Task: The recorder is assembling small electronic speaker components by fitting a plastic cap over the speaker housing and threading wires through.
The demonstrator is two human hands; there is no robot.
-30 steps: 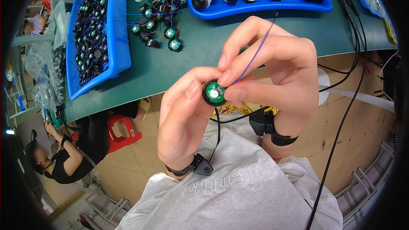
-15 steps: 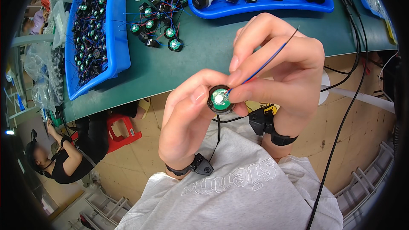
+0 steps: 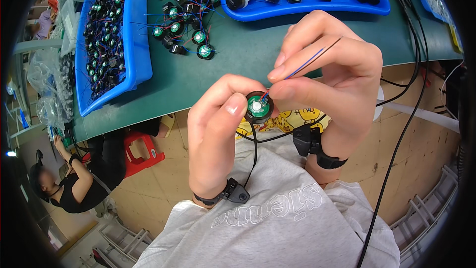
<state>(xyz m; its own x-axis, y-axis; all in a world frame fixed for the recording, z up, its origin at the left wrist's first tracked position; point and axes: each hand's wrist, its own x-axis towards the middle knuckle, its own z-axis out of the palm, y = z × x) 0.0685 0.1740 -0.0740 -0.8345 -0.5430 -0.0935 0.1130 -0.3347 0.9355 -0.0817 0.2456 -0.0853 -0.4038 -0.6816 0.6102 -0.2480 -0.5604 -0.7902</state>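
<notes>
The left hand (image 3: 213, 124) pinches a round black component (image 3: 259, 120) between thumb and finger, off the near edge of the bench (image 3: 238, 52); the right hand (image 3: 342, 77) closes thumb and fingertips on its thin wires (image 3: 306, 62). A hard tug could tear their joints; a slack pinch could drop it. Beyond sit loose components (image 3: 205, 51), a blue bin (image 3: 138, 44) and a blue tray (image 3: 302, 12), while a black cable (image 3: 255, 149) dangles beneath

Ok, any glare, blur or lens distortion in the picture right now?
Head view: left hand shows a sheen on its thumbnail; head view: disc looks fairly sharp; head view: table edge bows, corners go black.
</notes>
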